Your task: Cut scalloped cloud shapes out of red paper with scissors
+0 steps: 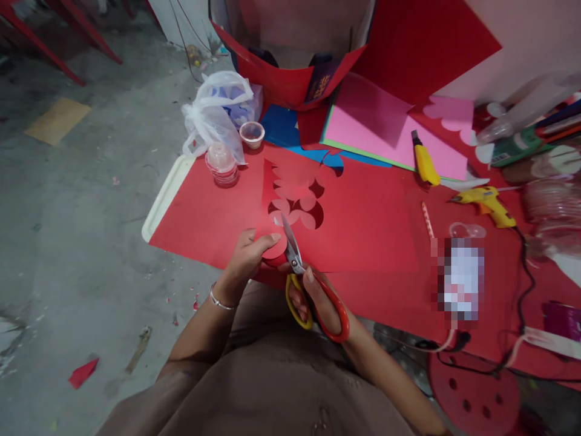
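Note:
My left hand (252, 251) pinches a small piece of red paper (273, 247) at the near edge of a big red sheet (363, 212). My right hand (313, 300) grips scissors (302, 275) with one red and one yellow handle loop. Their blades point away from me and cut into the small red piece. Rounded shapes are cut out of the big sheet (297, 203) just beyond the blades. A thin bracelet circles my left wrist.
A yellow utility knife (425, 160) lies on pink paper (385, 130). A yellow glue gun (488, 203) with a black cord sits to the right. Small plastic cups (222, 165) and a white plastic bag (220, 109) stand at the far left. A red stool (474, 396) is below right.

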### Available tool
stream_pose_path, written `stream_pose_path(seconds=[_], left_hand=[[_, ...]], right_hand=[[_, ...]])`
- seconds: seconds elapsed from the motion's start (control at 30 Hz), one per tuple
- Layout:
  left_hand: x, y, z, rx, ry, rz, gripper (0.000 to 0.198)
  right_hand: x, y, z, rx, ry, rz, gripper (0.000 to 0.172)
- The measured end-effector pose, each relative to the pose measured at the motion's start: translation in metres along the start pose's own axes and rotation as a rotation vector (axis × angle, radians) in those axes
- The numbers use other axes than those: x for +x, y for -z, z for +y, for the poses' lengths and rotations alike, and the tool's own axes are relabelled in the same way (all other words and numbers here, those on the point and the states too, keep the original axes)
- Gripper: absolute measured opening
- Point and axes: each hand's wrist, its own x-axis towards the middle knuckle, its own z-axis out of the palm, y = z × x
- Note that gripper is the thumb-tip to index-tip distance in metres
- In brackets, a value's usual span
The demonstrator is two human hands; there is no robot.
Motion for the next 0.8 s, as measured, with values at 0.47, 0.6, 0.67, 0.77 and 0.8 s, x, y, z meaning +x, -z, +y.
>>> stream_pose_path(seconds=[0.47, 0.6, 0.67, 0.77, 0.8], left_hand=[[-0.001, 0.001, 0.002, -0.012, 0.002, -0.016, 0.029], [0.001, 0.003, -0.001, -0.020, -0.003, -0.034, 0.030], [0.001, 0.004, -0.002, -0.019, -0.010, -0.043, 0.029], [0.001, 0.005, -0.004, -0.022, -0.015, -0.056, 0.027], [0.001, 0.006, -0.004, -0.023, -0.016, -0.057, 0.026]], right_hand=[[-0.002, 0.006, -0.013, -0.060, -0.012, -0.008, 0.067], [-0.001, 0.005, -0.013, -0.068, -0.007, 0.002, 0.068], [-0.001, 0.004, -0.013, -0.062, -0.004, 0.011, 0.069], [-0.002, 0.003, -0.013, -0.058, -0.005, 0.015, 0.068], [-0.002, 0.003, -0.013, -0.059, -0.007, 0.014, 0.068]])
